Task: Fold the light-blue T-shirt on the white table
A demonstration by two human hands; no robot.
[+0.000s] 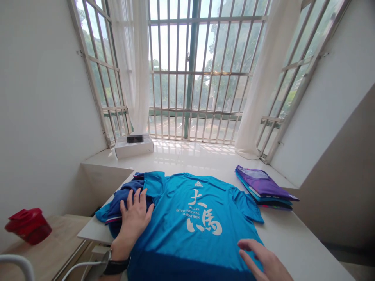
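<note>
Blue T-shirt: long axis forward, between hands.
Left hand: spread flat on navy fabric.
Right hand: open, at shirt's edge.

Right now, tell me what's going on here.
A person has a blue marathon T-shirt spread on a white counter. Their left hand rests flat on dark blue cloth bunched at the shirt's side, while their right hand is at the shirt's near edge, fingers spread. A folded stack of clothes lies to the right of the shirt, and a white box sits farther off by the window.
</note>
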